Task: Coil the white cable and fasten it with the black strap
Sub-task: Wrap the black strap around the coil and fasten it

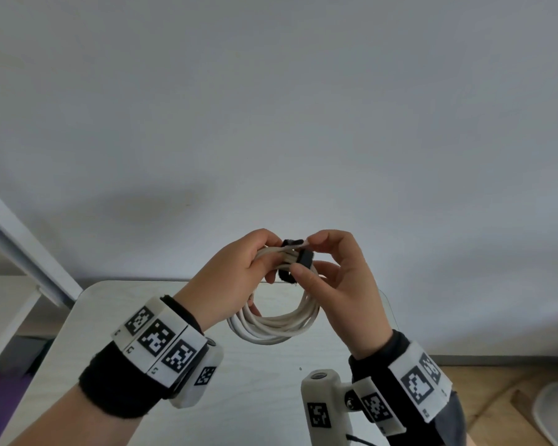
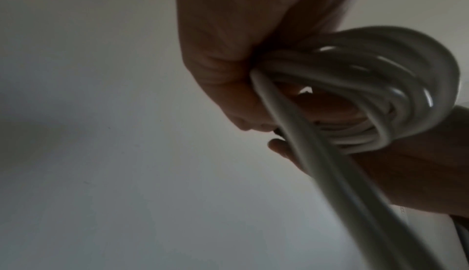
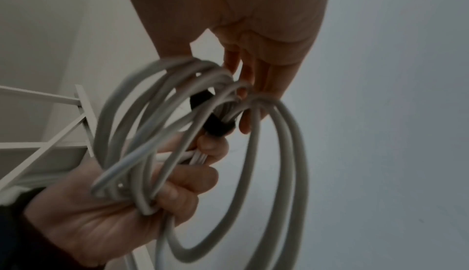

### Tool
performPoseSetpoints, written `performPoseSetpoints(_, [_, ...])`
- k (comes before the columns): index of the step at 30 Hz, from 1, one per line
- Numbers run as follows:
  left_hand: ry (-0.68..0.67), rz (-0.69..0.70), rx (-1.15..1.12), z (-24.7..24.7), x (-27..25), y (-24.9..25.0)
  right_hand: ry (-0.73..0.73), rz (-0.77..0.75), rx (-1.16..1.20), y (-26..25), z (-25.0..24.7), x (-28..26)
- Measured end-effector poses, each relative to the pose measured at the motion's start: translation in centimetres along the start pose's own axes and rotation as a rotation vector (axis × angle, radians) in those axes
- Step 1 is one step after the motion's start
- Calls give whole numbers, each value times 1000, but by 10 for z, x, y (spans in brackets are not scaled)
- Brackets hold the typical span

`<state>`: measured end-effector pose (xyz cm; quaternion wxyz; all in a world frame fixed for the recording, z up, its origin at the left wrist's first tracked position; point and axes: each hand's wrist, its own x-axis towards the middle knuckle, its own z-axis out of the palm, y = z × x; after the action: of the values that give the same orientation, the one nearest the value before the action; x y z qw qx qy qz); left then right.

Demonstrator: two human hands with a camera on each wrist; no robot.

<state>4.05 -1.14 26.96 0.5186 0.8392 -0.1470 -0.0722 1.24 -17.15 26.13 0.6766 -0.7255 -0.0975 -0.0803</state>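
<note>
The left hand (image 1: 236, 272) grips the coiled white round cable (image 1: 277, 320) above the pale table (image 1: 87, 333). The loops hang down from the fist. The right hand (image 1: 339, 284) pinches the black fabric strap (image 1: 303, 257), apparently wrapped around the bundle's top.

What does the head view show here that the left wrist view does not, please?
Only the head view shows the black strap around the gathered cable, the right hand pinching it, the table below and both wristbands. Only the left wrist view shows the underside of the left hand, with the loops bunched close against its palm. Both show the left hand gripping the coiled white cable.
</note>
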Motion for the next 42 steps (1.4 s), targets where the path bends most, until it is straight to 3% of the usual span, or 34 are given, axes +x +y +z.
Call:
performPoseSetpoints(7, [-8,32,65,-3,-2,-2,-9,-134,-310,-3,-6,1])
performPoseSetpoints(10, [-9,40,82,-3,-3,-2,68,-221,-471,-6,-8,1])
performPoseSetpoints(14, [-12,33,64,-3,-3,0,61,-332,-499,-14,-9,-2])
performPoseSetpoints(28, [31,13,-33,-4,-2,-1,-37,-409,-442,-16,-1,-17])
performPoseSetpoints(34, [42,8,-36,-5,-1,-2,-68,-376,-416,-17,-1,-16])
performPoseSetpoints(42, [-31,12,5,-1,-4,2,-121,-344,-607,-24,-8,2])
